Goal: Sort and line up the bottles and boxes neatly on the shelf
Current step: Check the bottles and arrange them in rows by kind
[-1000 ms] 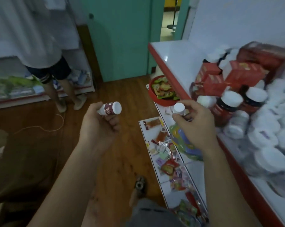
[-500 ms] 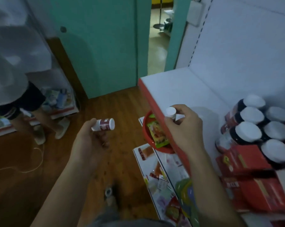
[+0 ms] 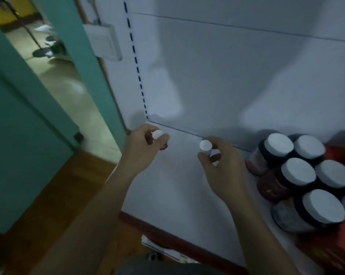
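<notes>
Shelf (image 3: 167,185): far-left corner bare. My left hand (image 3: 142,147) and right hand (image 3: 221,167) each pinch a small white-capped bottle there, unplaced. Large jars (image 3: 298,171) clustered right, boxes unsorted.

- No text, brand or number can be read.
- Labels on the white-capped jars (image 3: 295,171), at the right end of the shelf (image 3: 177,185), are blurred beyond reading.
</notes>
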The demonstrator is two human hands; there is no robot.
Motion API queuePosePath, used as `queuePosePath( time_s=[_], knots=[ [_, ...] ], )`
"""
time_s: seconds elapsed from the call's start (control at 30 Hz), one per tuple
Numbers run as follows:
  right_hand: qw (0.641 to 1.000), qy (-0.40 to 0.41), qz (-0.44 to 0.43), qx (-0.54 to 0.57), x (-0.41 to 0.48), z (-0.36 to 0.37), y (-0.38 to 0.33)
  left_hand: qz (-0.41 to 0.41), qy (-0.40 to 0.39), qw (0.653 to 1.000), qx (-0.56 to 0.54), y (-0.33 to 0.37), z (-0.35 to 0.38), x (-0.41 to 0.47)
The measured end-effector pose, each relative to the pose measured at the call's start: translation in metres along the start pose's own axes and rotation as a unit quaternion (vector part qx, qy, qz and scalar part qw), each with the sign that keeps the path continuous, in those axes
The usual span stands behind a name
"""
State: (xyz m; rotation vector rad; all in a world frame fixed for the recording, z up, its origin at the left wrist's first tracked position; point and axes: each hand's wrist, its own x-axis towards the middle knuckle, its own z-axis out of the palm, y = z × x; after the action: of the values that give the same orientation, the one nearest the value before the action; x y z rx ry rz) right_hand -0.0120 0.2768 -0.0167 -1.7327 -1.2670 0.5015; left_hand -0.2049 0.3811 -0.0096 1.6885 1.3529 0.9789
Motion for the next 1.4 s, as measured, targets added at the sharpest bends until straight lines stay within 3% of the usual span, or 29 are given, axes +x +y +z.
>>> queuePosePath(
  time_s=[0.17,0.33,0.47,0.83,1.13,1.3,1.4],
  knots=[
    [0.999,0.016,0.036,-0.032,0.040,0.038,0.001,0.102,-0.093,0.983,0.123,-0.024,0.017,0.067],
    [0.995,0.070,0.058,-0.038,0.061,0.074,0.006,0.139,-0.065,0.980,0.130,-0.044,0.028,0.081],
    [0.988,0.133,0.077,-0.014,0.066,0.094,-0.002,0.131,-0.019,0.981,0.140,-0.056,0.027,0.085],
    [0.987,0.133,0.091,0.001,0.072,0.123,-0.018,0.077,-0.004,0.980,0.181,-0.058,0.019,0.088],
    [0.987,0.121,0.109,-0.006,0.069,0.118,-0.018,0.101,-0.033,0.982,0.157,-0.060,0.019,0.092],
    [0.987,-0.005,0.088,-0.134,0.033,0.061,-0.039,0.054,-0.033,0.983,0.175,-0.052,0.007,0.067],
    [0.958,0.080,-0.015,-0.276,-0.011,-0.017,-0.058,0.164,0.063,0.971,0.163,-0.019,0.010,0.025]
  ],
)
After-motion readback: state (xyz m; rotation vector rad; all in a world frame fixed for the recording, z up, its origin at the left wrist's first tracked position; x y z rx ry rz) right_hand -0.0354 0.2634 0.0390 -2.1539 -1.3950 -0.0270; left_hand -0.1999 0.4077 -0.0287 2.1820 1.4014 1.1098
